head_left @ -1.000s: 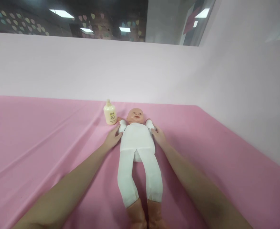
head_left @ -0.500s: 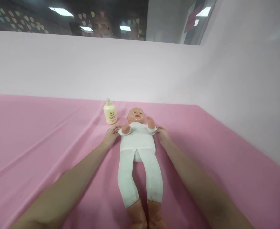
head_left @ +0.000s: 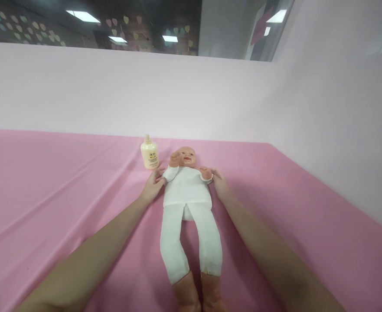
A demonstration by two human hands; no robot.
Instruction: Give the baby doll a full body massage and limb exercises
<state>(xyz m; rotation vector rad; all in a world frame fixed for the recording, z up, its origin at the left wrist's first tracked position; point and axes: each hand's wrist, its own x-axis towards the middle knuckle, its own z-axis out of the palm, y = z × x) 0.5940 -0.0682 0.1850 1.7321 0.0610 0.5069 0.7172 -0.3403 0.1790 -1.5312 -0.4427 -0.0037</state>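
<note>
A baby doll (head_left: 187,186) with a white cloth body lies on its back, head away from me and feet toward me. My left hand (head_left: 152,185) grips the doll's white sleeve on the left side, thumb and fingers around the upper arm. That doll arm is raised, its hand in front of the side of the face. On the other side, my right hand (head_left: 220,184) has its fingers closed on the doll's other arm near the wrist. The doll's hand there rests bent over its chest. Parts of my fingertips are hidden behind the doll's arms.
A cream-coloured bottle (head_left: 150,155) with a small printed design stands just beyond my left hand, beside the doll's head. Pink cloth (head_left: 63,173) with folds covers the surface. A pale wall (head_left: 128,91) rises behind it, with a window (head_left: 145,26) above.
The doll's arm at my left hand has swung up toward its face. Its other arm, at my right hand, has come down toward the chest. The bottle has stayed put.
</note>
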